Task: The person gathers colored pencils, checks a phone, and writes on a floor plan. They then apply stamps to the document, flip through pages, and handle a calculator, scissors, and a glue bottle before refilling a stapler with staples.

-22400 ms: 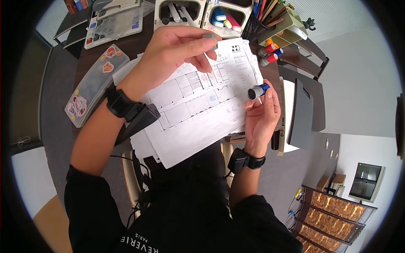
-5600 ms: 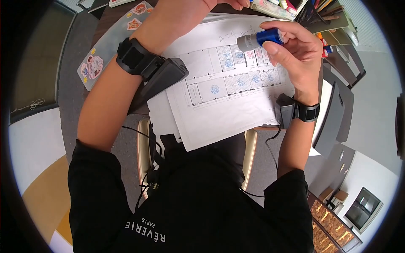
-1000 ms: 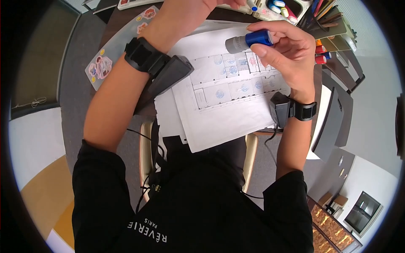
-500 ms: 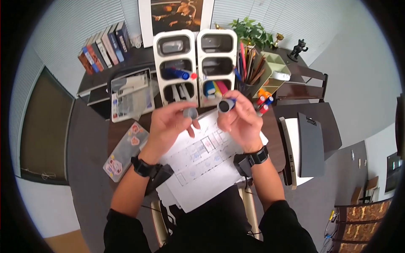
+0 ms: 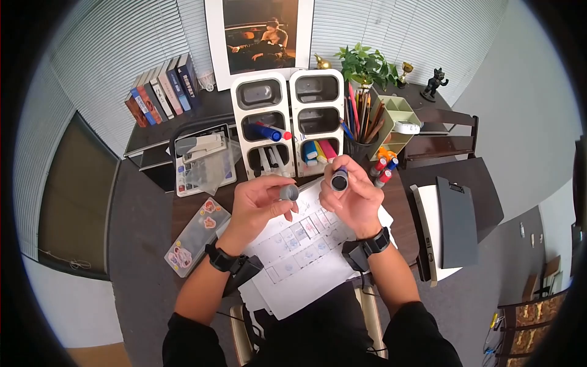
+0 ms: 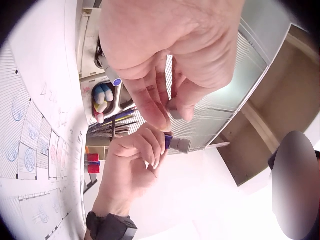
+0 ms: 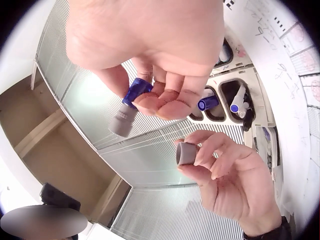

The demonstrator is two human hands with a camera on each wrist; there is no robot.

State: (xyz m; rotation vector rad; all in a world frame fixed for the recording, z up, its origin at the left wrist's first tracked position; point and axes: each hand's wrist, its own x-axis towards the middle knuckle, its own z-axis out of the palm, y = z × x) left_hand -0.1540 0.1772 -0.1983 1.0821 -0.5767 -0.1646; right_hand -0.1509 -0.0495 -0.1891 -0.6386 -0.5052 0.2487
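Note:
In the head view my left hand [image 5: 255, 207] pinches a small grey cap [image 5: 288, 192] between thumb and fingers. My right hand [image 5: 356, 202] holds a blue and grey cylinder [image 5: 339, 178], its round dark end facing the camera. Cap and cylinder are apart, above printed floor plan sheets [image 5: 306, 275] that bear blue and red round marks. The right wrist view shows the cylinder's blue part [image 7: 138, 92] between thumb and fingers, its grey end [image 7: 123, 121] sticking out, and the hollow cap [image 7: 185, 153] in the left fingertips.
Behind the hands stand two white organizers [image 5: 288, 116] with markers, and a pencil holder [image 5: 361, 147]. A sticker-covered case [image 5: 197, 237] and an open box [image 5: 205, 160] lie at the left. Red and blue capped items [image 5: 383, 177] and a black folder [image 5: 455, 223] are at the right.
The head view has swung up from the sheets to the organizers and wall. Both hands, formerly farther apart, are now nearer each other, still holding the cap and the cylinder.

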